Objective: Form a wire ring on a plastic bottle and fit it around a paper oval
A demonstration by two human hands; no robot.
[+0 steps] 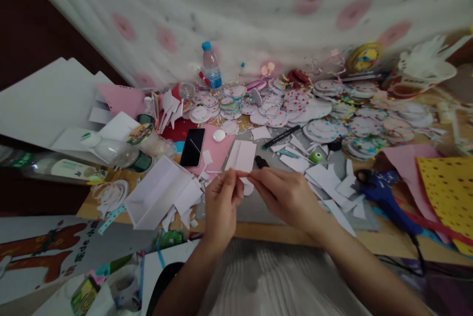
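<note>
Fingertips of both my hands meet in a pinch above the grey mat (pixel 246 213). My left hand (pixel 222 203) is closed with thumb against fingers. From the other side, my right hand (pixel 290 194) pinches at the same spot. Whatever lies between them is tiny and cannot be made out. Just beyond the fingertips is a folded white paper piece (pixel 242 152), partly covered by my hands. A black pen (pixel 281 137) lies behind the right hand, and white paper scraps (pixel 334 184) are spread to its right. Left of my left hand stands an open white paper box (pixel 153 195).
A black phone (pixel 192 147) rests on pink paper. Several decorated paper discs (pixel 273 107) are heaped along the back beside a water bottle (pixel 212 67). A blue glue gun (pixel 388 195) with a cable lies at right, near yellow spotted sheets (pixel 447 193). Plastic bottles (pixel 121 153) lie left.
</note>
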